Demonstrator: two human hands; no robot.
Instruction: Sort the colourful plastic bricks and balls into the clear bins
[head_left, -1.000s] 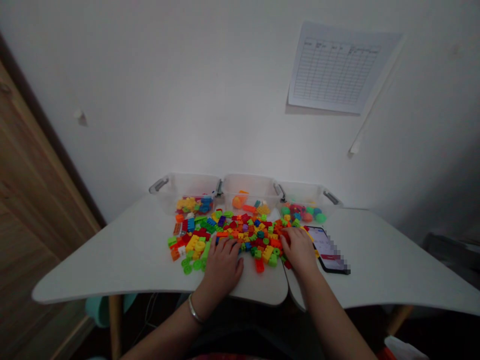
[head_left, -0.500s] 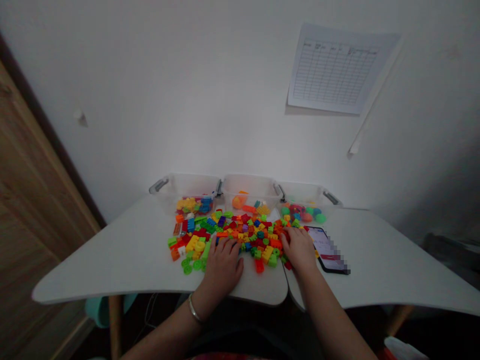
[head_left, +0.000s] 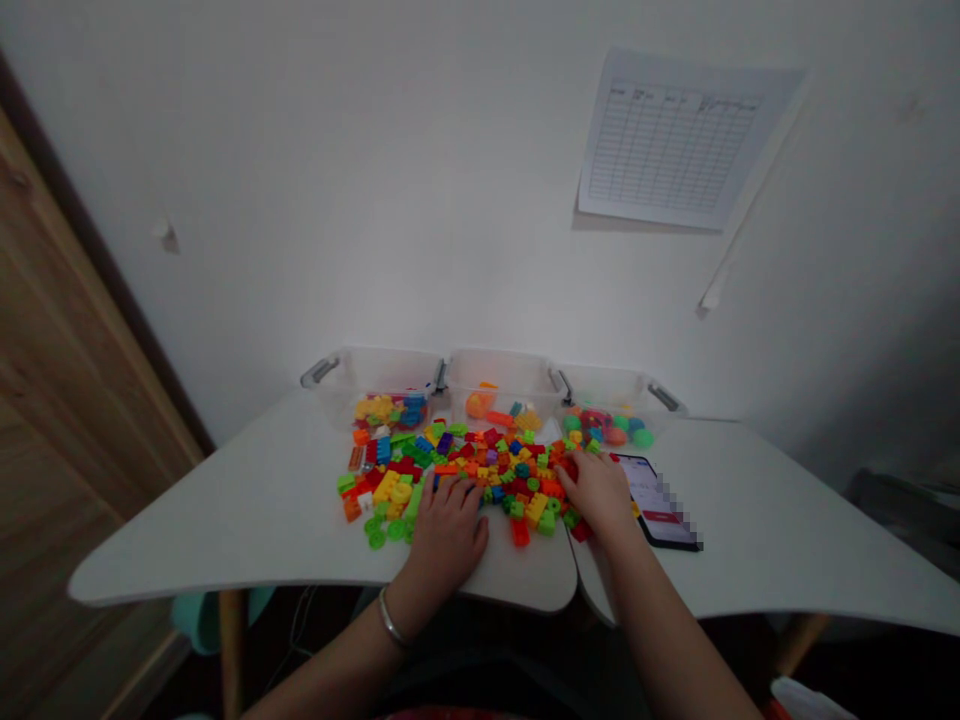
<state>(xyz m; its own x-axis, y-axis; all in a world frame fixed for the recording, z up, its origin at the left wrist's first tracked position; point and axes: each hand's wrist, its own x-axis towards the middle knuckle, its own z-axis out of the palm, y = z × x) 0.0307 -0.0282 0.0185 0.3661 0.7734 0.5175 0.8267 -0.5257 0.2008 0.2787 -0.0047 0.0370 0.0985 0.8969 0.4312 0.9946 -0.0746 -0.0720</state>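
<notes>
The left hand [head_left: 448, 530] lies palm down, its fingers slightly spread and pointing away from the body, the thumb angled toward the right hand [head_left: 604, 500]. That one sits a little farther forward, back upward, fingers bent and turned inward to the left, their tips partly hidden. Behind the hands, the bare left forearm [head_left: 337, 655] and right forearm [head_left: 671, 620] slant outward, leaving the hands well apart.
</notes>
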